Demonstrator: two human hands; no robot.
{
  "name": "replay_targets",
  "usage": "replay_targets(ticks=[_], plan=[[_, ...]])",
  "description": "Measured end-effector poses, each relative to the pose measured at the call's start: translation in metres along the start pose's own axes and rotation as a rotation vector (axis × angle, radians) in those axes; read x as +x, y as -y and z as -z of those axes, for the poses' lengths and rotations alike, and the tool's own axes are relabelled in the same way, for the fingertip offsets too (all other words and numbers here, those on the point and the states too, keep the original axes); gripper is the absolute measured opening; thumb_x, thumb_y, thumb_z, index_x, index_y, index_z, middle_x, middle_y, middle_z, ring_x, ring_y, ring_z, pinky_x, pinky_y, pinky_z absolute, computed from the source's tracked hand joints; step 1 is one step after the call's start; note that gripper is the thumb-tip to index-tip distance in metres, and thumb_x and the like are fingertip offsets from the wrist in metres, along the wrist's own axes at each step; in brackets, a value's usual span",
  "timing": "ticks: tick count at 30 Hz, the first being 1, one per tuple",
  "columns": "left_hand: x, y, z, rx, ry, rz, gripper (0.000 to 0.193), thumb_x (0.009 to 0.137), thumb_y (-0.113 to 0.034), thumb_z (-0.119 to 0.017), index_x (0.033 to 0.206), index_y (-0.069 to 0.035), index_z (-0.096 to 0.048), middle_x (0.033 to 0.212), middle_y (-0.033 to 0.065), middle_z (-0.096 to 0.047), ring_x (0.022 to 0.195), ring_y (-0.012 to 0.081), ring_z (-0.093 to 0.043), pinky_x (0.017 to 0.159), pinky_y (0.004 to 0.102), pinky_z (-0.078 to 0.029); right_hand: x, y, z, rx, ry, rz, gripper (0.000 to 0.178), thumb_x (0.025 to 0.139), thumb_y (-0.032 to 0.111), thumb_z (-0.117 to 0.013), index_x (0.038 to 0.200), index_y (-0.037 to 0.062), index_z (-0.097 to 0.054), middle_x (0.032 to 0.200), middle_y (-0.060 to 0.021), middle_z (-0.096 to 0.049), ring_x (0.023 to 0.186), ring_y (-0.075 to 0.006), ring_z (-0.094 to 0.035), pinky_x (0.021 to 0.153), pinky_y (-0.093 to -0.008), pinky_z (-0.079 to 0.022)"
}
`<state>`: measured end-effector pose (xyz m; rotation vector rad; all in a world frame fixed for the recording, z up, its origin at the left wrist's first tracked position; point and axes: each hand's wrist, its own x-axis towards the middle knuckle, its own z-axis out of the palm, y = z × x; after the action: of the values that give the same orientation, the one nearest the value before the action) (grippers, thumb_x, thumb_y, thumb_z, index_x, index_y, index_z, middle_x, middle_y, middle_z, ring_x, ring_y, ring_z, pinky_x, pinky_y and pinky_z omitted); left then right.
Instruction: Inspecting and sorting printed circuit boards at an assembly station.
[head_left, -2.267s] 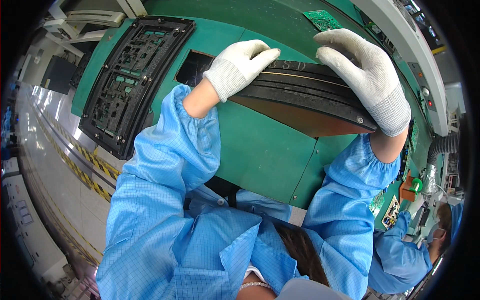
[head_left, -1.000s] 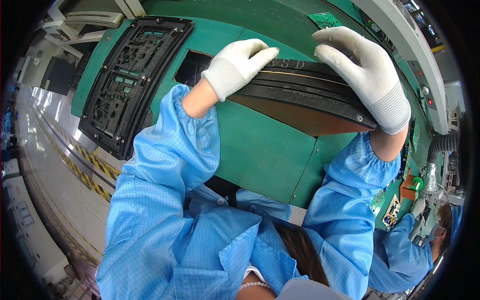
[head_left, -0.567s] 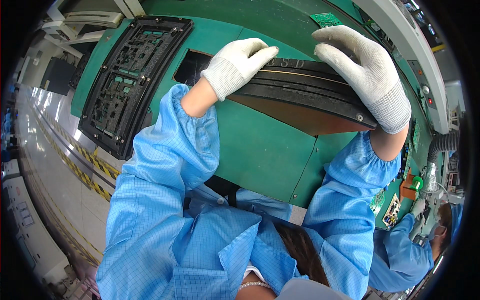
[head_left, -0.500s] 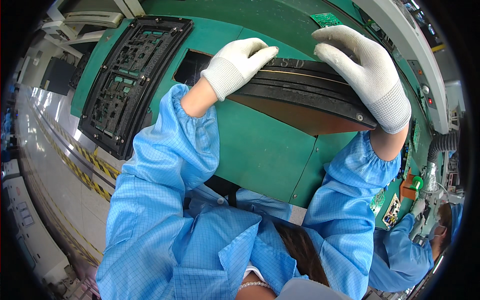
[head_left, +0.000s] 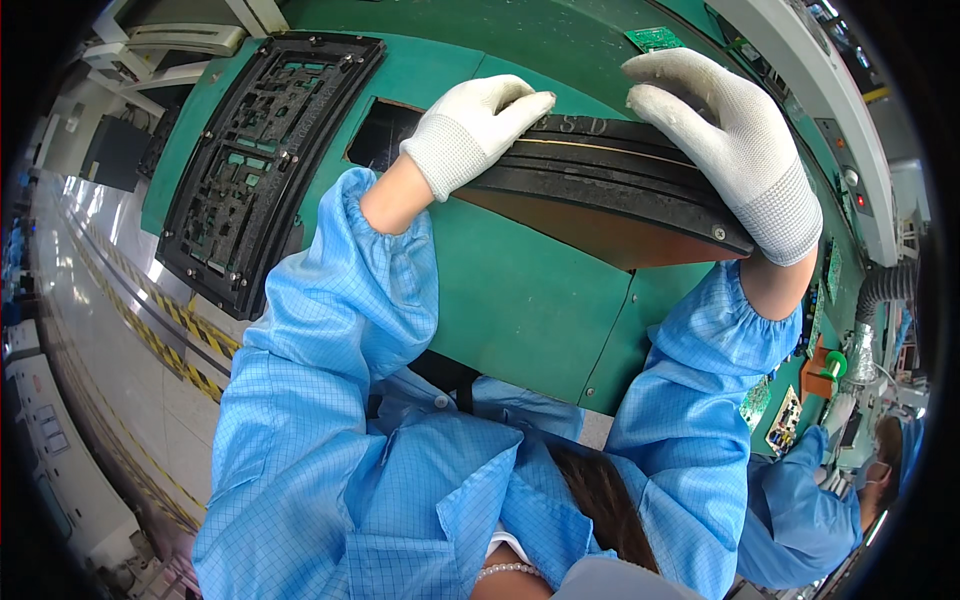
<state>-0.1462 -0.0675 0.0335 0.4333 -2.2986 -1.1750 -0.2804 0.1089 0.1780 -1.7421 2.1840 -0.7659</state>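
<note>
The half-curled left hand (head_left: 472, 128) and right hand (head_left: 728, 145) rest at opposite ends of the tilted black pallet fixture (head_left: 600, 168), probably steadying it, though whether either grips I cannot tell

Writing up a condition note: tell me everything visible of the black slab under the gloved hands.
The black slab looks rigid and scuffed, with ridges along its narrow side, a thin pale line, faint markings and a screw near the right end. A smooth brown face slopes toward the wearer. It seems stood on edge over the green bench. The gloved left hand overlaps its left end, the gloved right hand its right; grip unclear.
</note>
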Motion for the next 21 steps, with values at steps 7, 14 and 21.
replay_targets(ticks=[7,14,21], plan=[[-0.0005,-0.0013,0.0030,0.020,0.053,-0.005,0.044,0.099,-0.039,-0.054,0.108,0.002,-0.067,0.100,0.0186,-0.070,0.094,0.0274,-0.066,0.087,0.0333,-0.050,0.0008,-0.0025,0.0005,-0.004,0.008,0.025,0.035,0.096,0.026,-0.063,0.119,-0.0009,-0.064,0.103,-0.0095,-0.068,0.096,-0.0138,-0.063,0.089,-0.0285,-0.050],[0.0001,-0.0008,0.0004,-0.003,-0.004,-0.003,0.049,0.095,-0.045,-0.057,0.103,0.001,-0.070,0.094,0.0199,-0.070,0.090,0.0328,-0.067,0.082,0.0377,-0.052,0.0011,-0.0043,0.0002,-0.004,0.000,0.038,0.035,0.096,0.026,-0.063,0.119,-0.0006,-0.064,0.102,-0.0090,-0.068,0.096,-0.0137,-0.063,0.089,-0.0283,-0.050],[-0.0001,0.0002,0.0013,0.020,0.028,0.003,0.047,0.097,-0.042,-0.055,0.106,0.002,-0.069,0.097,0.0193,-0.070,0.092,0.0301,-0.067,0.085,0.0354,-0.051,0.0004,-0.0029,0.0000,0.010,0.000,0.023,0.035,0.096,0.026,-0.064,0.119,-0.0006,-0.064,0.103,-0.0090,-0.068,0.097,-0.0138,-0.063,0.090,-0.0284,-0.049]])
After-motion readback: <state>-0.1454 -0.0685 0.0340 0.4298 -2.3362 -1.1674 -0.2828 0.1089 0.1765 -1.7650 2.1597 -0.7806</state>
